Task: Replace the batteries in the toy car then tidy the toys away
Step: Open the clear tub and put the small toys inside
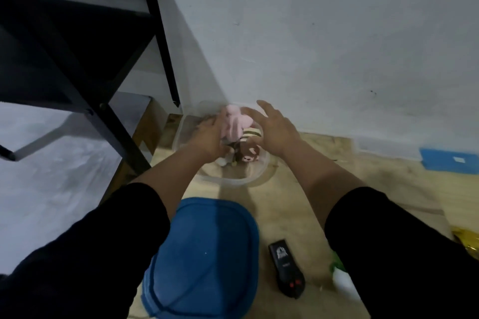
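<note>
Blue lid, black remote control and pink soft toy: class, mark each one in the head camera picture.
blue lid (204, 256), head view, middle of its top surface.
black remote control (285, 268), head view, middle of its body.
pink soft toy (237, 124), head view, middle of its pink body, inside the clear tub.

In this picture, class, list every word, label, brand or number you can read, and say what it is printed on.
None can be read.
black remote control: a pale emblem with small print under it, too blurred to read.
blue box by the wall: a white label, too small to read.
blue lid: no text visible.
</note>
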`<state>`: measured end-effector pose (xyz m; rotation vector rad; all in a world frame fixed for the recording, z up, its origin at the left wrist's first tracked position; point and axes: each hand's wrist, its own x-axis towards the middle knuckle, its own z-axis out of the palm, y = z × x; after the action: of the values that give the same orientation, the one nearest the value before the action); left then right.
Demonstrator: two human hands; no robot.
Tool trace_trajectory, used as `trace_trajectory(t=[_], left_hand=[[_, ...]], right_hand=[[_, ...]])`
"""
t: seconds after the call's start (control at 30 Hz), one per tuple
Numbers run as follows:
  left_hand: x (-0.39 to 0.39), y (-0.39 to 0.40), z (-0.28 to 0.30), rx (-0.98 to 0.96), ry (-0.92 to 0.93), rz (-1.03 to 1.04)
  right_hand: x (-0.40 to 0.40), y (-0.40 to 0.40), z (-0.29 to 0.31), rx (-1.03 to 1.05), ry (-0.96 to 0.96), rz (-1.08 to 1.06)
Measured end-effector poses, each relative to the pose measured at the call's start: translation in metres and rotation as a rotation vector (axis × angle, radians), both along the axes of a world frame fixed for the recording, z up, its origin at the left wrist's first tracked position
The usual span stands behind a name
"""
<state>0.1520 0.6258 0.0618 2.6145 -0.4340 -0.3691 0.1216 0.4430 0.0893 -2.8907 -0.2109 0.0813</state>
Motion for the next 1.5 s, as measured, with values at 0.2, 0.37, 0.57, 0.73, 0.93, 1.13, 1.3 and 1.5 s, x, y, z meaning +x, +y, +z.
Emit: trace_trajectory(t=[0.2, 0.37, 0.57, 0.73, 0.93, 1.13, 1.3, 1.5], left_hand=[[-0.081, -0.041, 0.016, -0.040, -0.082, -0.066], [-0.176, -0.083, 0.008, 0.007, 0.016, -0.176], [-0.259, -0.118, -0.016, 0.342, 0.304, -0.257], [-0.283, -0.118, -0.038, 0.396, 0.372, -0.221], [-0.286, -0.112, -0.055, 0.367, 0.279, -0.148], [-0.285, -0.110, -0.057, 0.316, 0.224, -0.140], [-0.287, -0.111, -0.060, 0.191, 0.229, -0.163], [-0.278, -0.105, -0.045, 0.100, 0.173, -0.150]], right_hand=[[-0.088, -0.051, 0.018, -0.037, 0.110, -0.033], [-0.179, -0.092, 0.001, -0.001, 0.314, -0.078], [-0.262, -0.120, -0.035, 0.091, 0.446, -0.141], [-0.294, -0.121, -0.054, 0.127, 0.441, -0.148], [-0.304, -0.121, -0.072, 0.093, 0.355, -0.115], [-0.300, -0.119, -0.079, 0.051, 0.314, -0.099], [-0.303, -0.119, -0.076, 0.068, 0.305, -0.069], [-0.289, -0.118, -0.061, 0.063, 0.231, -0.026]])
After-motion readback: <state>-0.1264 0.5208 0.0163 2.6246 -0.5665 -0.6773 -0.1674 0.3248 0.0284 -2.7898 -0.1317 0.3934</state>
